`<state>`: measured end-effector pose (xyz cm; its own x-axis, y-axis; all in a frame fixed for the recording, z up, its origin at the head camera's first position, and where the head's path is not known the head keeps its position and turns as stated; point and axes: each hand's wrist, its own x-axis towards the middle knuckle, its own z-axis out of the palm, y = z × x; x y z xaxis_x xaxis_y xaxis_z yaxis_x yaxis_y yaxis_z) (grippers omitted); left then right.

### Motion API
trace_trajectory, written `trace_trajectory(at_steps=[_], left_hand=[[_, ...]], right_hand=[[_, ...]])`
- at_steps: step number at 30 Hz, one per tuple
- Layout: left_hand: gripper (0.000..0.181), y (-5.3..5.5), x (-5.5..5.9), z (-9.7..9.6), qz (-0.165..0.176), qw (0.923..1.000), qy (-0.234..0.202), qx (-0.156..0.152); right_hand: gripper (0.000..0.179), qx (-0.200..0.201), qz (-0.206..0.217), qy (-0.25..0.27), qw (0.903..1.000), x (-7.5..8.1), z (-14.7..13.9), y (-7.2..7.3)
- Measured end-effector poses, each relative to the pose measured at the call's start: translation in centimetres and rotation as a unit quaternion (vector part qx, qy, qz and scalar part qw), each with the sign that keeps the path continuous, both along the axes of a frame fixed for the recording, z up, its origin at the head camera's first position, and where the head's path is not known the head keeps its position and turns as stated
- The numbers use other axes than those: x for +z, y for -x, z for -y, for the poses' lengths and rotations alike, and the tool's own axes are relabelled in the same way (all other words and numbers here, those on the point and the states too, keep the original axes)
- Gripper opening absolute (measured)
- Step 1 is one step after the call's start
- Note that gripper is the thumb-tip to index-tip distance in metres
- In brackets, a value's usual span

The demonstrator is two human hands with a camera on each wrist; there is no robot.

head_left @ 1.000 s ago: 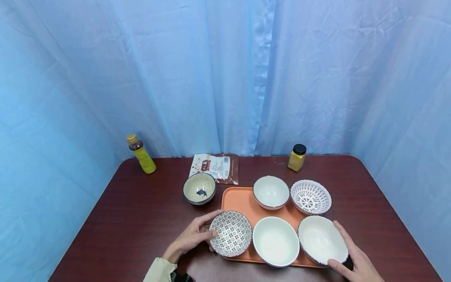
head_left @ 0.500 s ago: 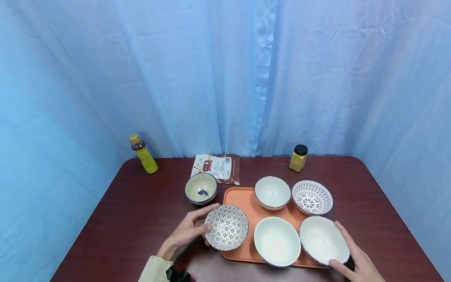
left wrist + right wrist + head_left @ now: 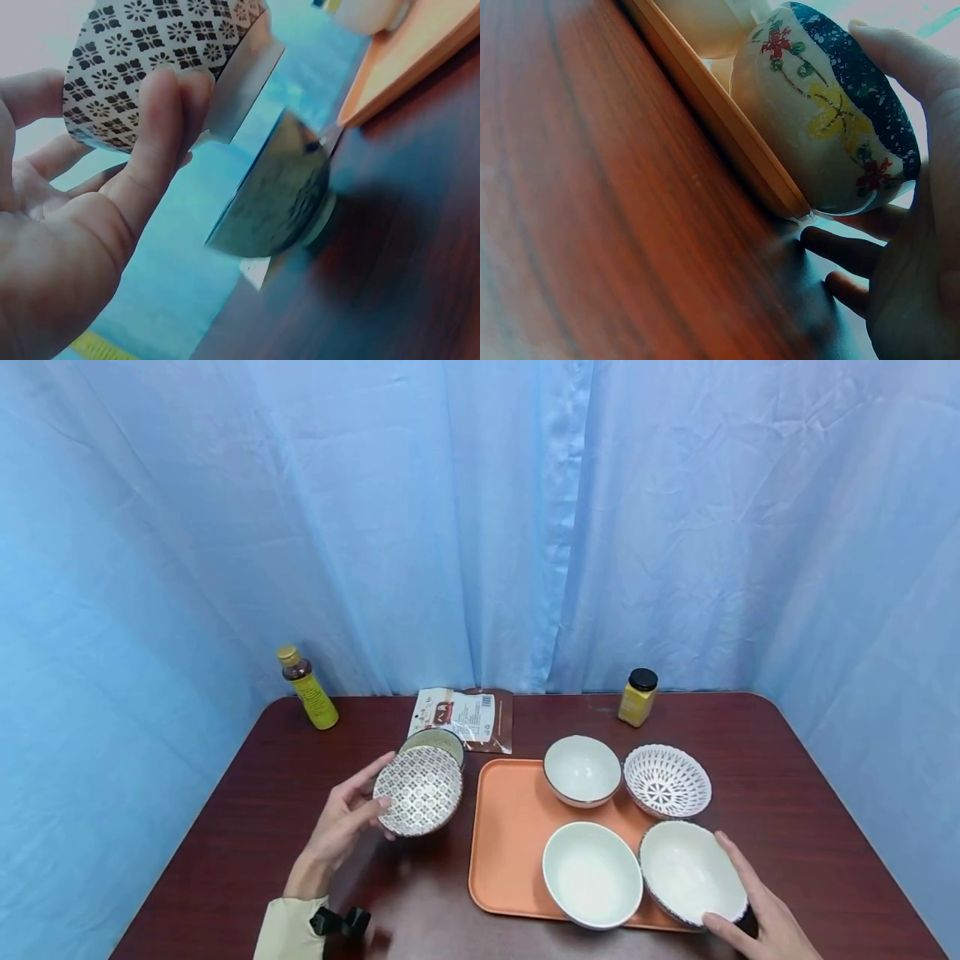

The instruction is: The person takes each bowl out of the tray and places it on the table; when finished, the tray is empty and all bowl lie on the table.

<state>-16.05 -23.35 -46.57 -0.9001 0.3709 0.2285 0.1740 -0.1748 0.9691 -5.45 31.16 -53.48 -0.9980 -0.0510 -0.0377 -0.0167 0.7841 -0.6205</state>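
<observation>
Left fingers (image 3: 371,768) pinch patterned black-and-white ceramic bowl (image 3: 418,792), lower centre, left of orange tray (image 3: 504,835); right fingers (image 3: 742,868) grip floral white ceramic bowl (image 3: 810,127).

One tile-patterned bowl (image 3: 417,791), one speckled bowl (image 3: 437,741), one bowl with radiating marks (image 3: 666,781) and three bowls white inside, namely a rear white bowl (image 3: 582,770), a front middle white bowl (image 3: 592,874) and a front right white bowl (image 3: 690,872), make six bowls altogether. The visible outside of the last shows two red flowers (image 3: 776,43) and one yellow flower (image 3: 838,120). There is one orange tray (image 3: 506,839), one bench (image 3: 225,818), one bottle (image 3: 311,693), one jar (image 3: 637,702) and one packet (image 3: 472,720). Two hands are in view, one left hand (image 3: 341,823) and one right hand (image 3: 768,914), plus one pale sleeve (image 3: 291,928).
</observation>
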Motion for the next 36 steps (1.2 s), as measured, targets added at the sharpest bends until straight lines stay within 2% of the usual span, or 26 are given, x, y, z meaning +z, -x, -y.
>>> trace_trajectory(at_steps=[7,12,19,27,32,36], left_hand=[[0.063,0.4,-0.3,2.0,0.046,0.9955,-0.004,0.082],[0.063,0.6,-0.5,2.8,0.070,0.9878,-0.026,0.137],[0.067,0.8,-0.6,3.4,0.101,0.9683,-0.048,0.223],[0.067,1.3,-1.1,3.4,0.147,0.9398,-0.031,0.307],[0.067,1.9,-1.8,3.2,0.171,0.9277,-0.033,0.330],[0.068,2.1,-2.5,3.1,0.186,0.9217,-0.041,0.338]], right_hand=[[0.100,-0.004,0.017,-0.001,0.9998,0.2,0.0,0.1],[0.099,0.000,-0.001,0.000,1.0000,0.0,0.0,0.0],[0.099,-0.001,-0.003,-0.001,1.0000,0.0,-0.1,0.0],[0.100,0.003,-0.014,0.002,0.9999,0.0,0.0,0.1],[0.100,0.002,-0.013,0.003,0.9999,0.0,0.1,0.1],[0.099,0.000,-0.013,0.006,0.9999,0.0,0.1,0.0]])
